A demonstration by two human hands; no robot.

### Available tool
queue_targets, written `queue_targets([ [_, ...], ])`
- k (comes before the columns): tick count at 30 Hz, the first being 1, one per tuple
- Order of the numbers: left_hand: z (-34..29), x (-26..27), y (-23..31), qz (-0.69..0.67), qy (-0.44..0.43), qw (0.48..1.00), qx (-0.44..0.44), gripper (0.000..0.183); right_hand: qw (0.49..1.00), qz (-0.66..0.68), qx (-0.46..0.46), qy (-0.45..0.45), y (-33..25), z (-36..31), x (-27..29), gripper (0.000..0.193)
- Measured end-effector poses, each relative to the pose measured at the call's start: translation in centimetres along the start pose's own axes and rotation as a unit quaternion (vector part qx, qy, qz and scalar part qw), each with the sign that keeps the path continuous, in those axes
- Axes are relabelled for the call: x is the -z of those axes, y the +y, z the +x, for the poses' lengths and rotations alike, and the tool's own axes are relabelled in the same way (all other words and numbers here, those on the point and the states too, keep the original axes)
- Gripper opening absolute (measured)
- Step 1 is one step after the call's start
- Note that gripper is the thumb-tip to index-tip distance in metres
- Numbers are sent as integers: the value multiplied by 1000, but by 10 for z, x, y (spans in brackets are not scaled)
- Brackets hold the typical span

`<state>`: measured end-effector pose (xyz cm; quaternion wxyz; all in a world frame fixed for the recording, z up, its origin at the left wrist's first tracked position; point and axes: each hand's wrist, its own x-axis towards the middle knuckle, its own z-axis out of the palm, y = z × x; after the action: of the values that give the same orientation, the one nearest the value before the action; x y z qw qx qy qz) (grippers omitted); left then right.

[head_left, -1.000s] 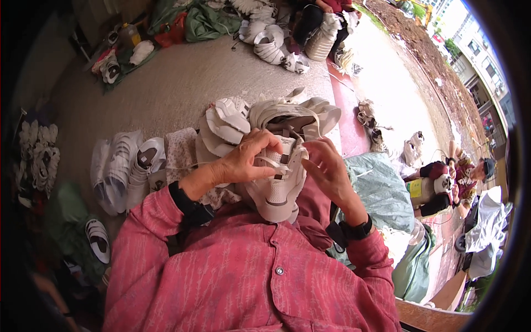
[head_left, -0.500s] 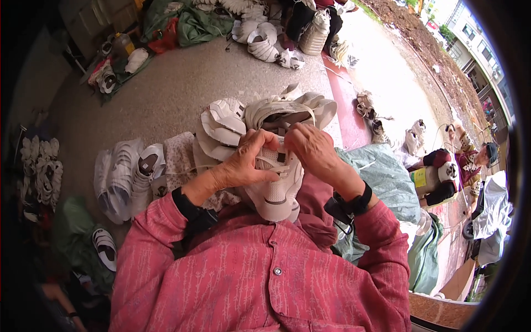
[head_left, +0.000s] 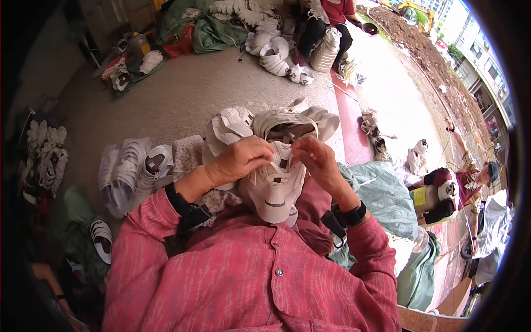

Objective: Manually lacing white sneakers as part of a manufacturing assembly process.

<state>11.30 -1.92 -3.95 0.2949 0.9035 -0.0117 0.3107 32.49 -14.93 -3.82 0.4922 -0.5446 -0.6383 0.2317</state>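
Observation:
A white sneaker (head_left: 275, 195) rests on my lap with its toe toward me. My left hand (head_left: 241, 159) is at the left of its lacing area, thumb and forefinger pinched on a white shoelace (head_left: 275, 167). On the other side, my right hand (head_left: 319, 160) is closed in a pinch at the upper eyelets. What its fingertips hold is too small to make out for sure, though it looks like lace. Just beyond the sneaker, a bundle of pale laces (head_left: 276, 119) lies among more white shoes (head_left: 232, 123).
Wrapped white shoes (head_left: 123, 171) stand on the left. Green sacking (head_left: 381, 193) lies at my right. Two people, one seated in a red top (head_left: 338, 10) at the back and one in a dark cap (head_left: 489, 174) at the right, sit near more shoes.
My hands have drawn apart from the sneaker's middle, the right one moving out to the right. The left fingers have closed from a spread grip into a pinch. The view has shifted slightly.

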Motion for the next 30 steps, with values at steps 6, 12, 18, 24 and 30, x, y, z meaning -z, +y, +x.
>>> queue_targets([
  [6,-1,4,30,259,4,956,-137,21,992,108,-26,-58,-17,-9,4,9],
  [12,-51,38,22,373,52,926,-9,25,960,231,-159,9,-53,-60,48,5],
  [18,-134,69,11,528,197,800,205,17,953,88,-238,164,-16,-149,117,10],
  [24,-185,74,-21,-146,500,745,416,27,896,-61,-397,191,-6,-228,137,13],
  [30,-208,110,-47,-369,593,657,285,40,945,-213,-215,126,30,-192,93,12],
])
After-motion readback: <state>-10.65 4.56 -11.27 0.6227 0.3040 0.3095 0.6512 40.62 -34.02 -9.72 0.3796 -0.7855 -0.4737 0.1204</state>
